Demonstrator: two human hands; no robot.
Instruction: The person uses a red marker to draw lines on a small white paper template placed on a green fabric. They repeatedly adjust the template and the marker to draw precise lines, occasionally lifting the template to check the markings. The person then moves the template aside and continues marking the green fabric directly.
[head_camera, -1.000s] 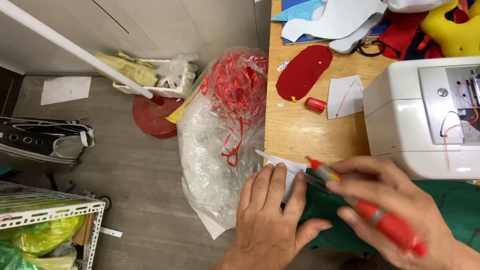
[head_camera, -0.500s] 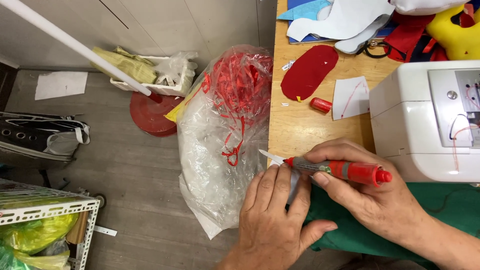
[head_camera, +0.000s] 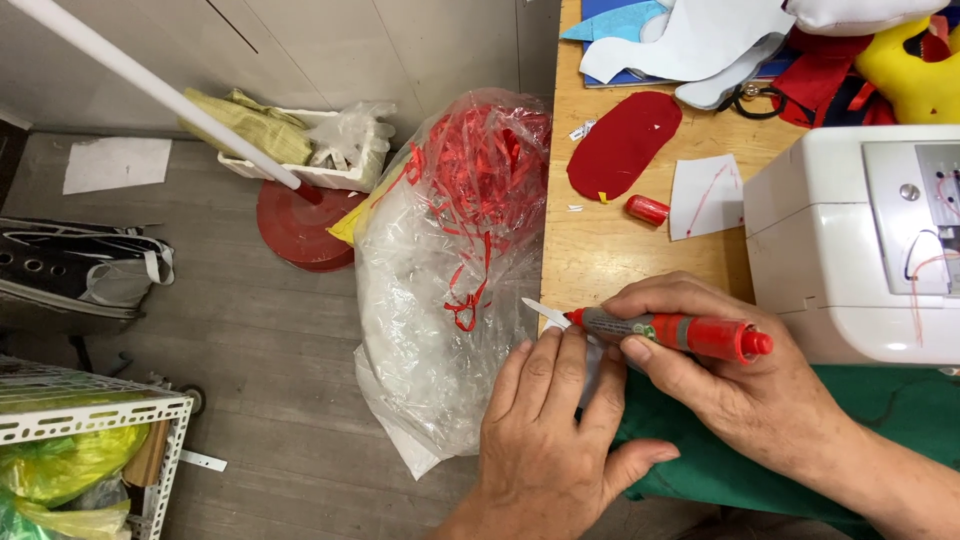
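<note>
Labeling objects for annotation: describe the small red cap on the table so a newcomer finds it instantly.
Start at the white sewing machine on the wooden table. Just left of it lies a white paper scrap, and the small red cap sits beside that, below the flat red oval cloth piece. It alone is a short, glossy cylinder.

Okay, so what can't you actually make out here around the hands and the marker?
Head view only:
- Pattern piece: only a pale corner shows; the left hand covers the rest.
- Marker tip: too small to tell whether it touches the piece.
- Green cloth: both hands and the lower edge hide its extent.
- Sewing machine: cut off by the right edge.
- Right hand: its wrist leaves the frame.
</note>
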